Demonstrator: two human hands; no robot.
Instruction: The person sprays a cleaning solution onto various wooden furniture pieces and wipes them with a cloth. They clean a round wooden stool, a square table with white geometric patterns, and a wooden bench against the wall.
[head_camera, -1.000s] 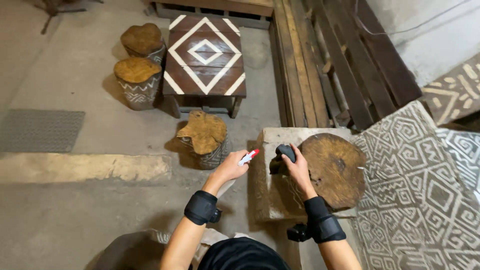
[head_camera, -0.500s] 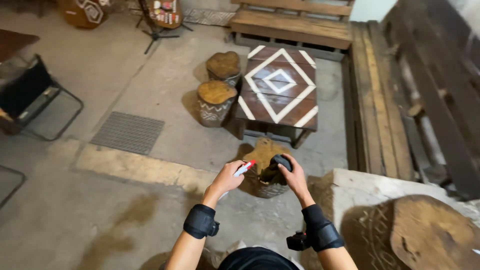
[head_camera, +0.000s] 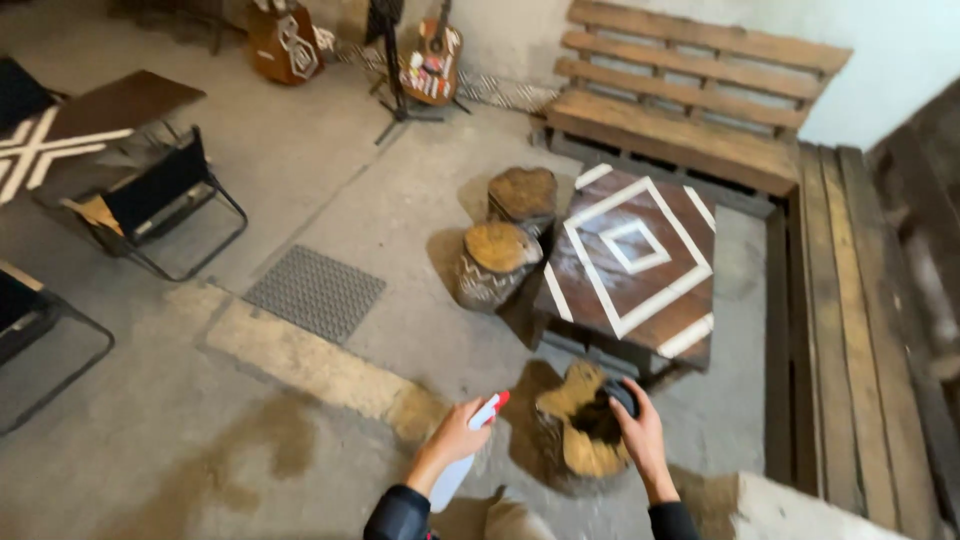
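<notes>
left grip (head_camera: 455, 437) holds spray bottle (head_camera: 466, 452); right grip (head_camera: 640, 435) clutches dark cloth (head_camera: 612, 405) over stump stool (head_camera: 578, 430).

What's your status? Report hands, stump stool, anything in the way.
Left hand grips spray bottle. Right hand holds dark cloth on stump stool. Patterned table close behind.

The person has turned away from the round wooden slab and patterned wall, which are gone from sight. Both hands, the left hand (head_camera: 455, 437) with the spray bottle (head_camera: 463, 458) and the right hand (head_camera: 640, 432), now hang over the tree-stump stool (head_camera: 580, 430); folding chairs (head_camera: 160, 200) and guitars (head_camera: 432, 55) have come into view.
</notes>
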